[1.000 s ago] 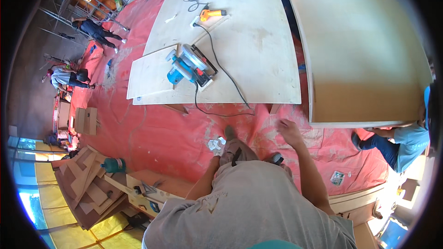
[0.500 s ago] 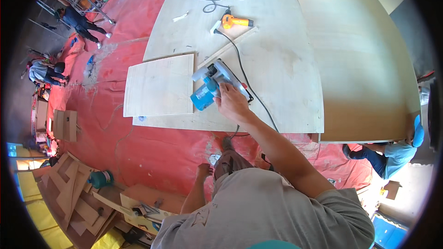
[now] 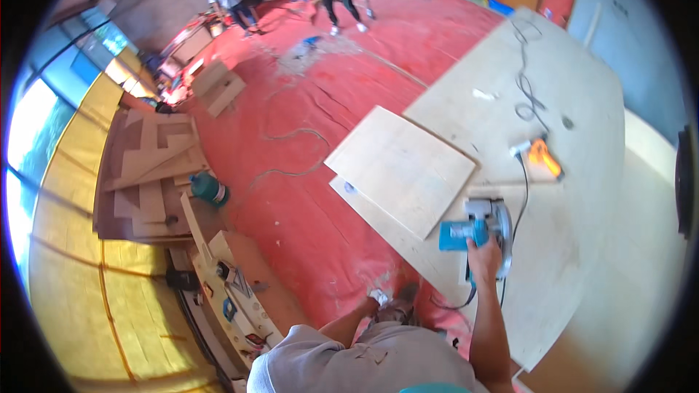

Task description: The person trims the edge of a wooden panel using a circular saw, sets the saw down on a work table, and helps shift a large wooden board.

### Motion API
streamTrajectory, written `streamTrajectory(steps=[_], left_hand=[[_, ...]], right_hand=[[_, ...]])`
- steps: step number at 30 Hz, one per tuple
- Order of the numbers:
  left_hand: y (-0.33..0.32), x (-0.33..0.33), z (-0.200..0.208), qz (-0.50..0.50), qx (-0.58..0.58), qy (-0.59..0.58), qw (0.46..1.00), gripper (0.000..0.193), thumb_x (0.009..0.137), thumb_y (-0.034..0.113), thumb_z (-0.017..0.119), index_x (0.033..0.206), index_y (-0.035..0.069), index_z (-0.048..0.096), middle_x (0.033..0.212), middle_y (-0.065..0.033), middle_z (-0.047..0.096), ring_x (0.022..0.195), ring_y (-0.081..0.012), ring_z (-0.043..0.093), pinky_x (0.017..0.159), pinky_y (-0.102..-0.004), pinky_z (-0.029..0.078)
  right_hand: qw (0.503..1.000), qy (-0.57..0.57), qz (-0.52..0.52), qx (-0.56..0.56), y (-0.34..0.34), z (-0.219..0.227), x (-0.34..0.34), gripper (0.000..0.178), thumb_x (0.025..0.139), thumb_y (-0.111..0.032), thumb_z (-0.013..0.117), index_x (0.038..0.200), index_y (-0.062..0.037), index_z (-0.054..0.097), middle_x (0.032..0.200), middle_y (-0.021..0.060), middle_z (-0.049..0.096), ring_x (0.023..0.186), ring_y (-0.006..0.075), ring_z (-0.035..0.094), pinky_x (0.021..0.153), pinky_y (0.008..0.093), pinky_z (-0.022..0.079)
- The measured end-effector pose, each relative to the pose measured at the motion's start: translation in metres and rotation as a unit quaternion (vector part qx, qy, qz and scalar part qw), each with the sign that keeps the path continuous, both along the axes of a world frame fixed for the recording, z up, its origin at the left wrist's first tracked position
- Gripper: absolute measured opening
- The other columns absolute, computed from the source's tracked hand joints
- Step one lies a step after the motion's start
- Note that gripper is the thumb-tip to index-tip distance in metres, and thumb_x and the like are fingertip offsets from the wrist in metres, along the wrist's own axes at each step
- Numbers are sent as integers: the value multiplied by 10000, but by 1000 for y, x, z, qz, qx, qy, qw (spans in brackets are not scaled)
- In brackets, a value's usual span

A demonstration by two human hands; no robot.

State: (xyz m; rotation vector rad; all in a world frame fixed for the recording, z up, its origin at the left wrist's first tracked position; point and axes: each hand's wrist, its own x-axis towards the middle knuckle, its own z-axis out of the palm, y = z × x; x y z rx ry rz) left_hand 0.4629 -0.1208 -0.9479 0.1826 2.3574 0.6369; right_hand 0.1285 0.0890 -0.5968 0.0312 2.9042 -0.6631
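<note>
My right hand (image 3: 486, 257) is closed round the handle of a teal and silver circular saw (image 3: 455, 235). The saw sits on a large pale plywood sheet (image 3: 561, 247), beside a smaller pale board (image 3: 402, 167) lying on that sheet. A black cord runs from the tool across the wood. Low by my leg, my left hand (image 3: 370, 307) is small and blurred, so its fingers do not show clearly. Something small and white (image 3: 378, 296) shows right beside it; whether the hand touches it is unclear.
An orange power drill (image 3: 542, 158) and coiled cord lie on the sheet. At left are stacked wood offcuts (image 3: 149, 167), a teal jug (image 3: 209, 189) and a bench (image 3: 244, 313) with tools. Red sheeting (image 3: 291, 204) covers the floor. Two people are at work far back.
The view has swung left, bringing the offcuts, bench and yellow sheeting further in. My right hand stays on the saw; my left hand has come up beside the small white thing.
</note>
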Motion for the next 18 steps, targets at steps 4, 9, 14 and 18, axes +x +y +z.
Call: streamTrajectory(steps=[4, 9, 14, 18], left_hand=[[8, -12, 107, 120, -20, 20, 992, 158, 763, 202, 742, 908, 146, 768, 872, -124, 764, 730, -285, 753, 623, -440, 593], [-10, -9, 52, 275, 59, -80, 956, 119, 837, 215, 693, 911, 126, 722, 864, -133, 749, 694, -281, 732, 594, -431, 593], [-52, -17, 26, 484, 220, -208, 821, 144, 934, 243, 637, 917, 103, 665, 861, -136, 735, 660, -266, 706, 567, -422, 595], [-72, -42, 39, 601, 260, -295, 696, 158, 993, 246, 601, 952, 95, 620, 865, -147, 717, 629, -259, 672, 546, -414, 584]], right_hand=[[999, 29, 0, -45, -11, -4, 7, 508, 852, -320, 824, 1169, 20, 620, 1012, 309, 725, 987, 505, 696, 874, 565, 543], [991, 91, 6, -101, -9, -5, 11, 481, 842, -301, 839, 1126, 21, 621, 981, 284, 728, 950, 496, 697, 841, 564, 536], [988, 139, -23, -65, -6, -51, 6, 637, 812, -411, 856, 1278, -37, 636, 942, 226, 758, 790, 407, 743, 744, 493, 582], [980, 168, -21, -101, -25, -63, 3, 670, 828, -624, 763, 1106, -23, 660, 919, 218, 726, 824, 397, 731, 651, 503, 572]])
